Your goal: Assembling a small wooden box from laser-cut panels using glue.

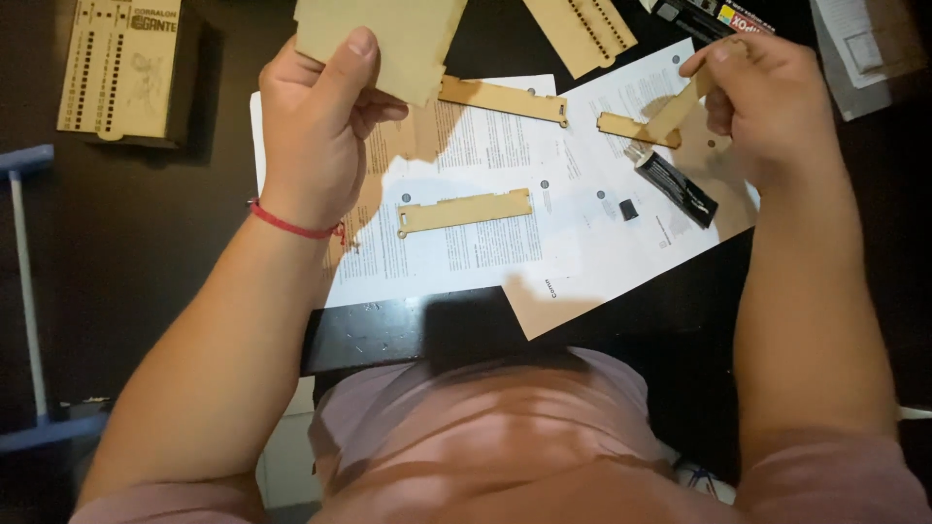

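The left hand [316, 136] grips a wooden panel [383, 44], the right hand [767, 102] pinches a wooden strip [680, 112]; uncapped glue tube [677, 184] may smear the papers [485, 252].

Dark table [136, 243], dim light

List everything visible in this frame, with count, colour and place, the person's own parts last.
flat wooden panel: 1, tan, held in left hand
small wooden strip: 1, tan, held in right hand
slotted wooden strips: 3, tan, lying on the papers
perforated wooden piece: 1, tan, top centre
engraved wooden box: 1, tan, top left
printed papers: several, white, centre of table
glue tube: 1, black, on papers at right
table: 1, dark
left hand: red wrist string
right hand: bare
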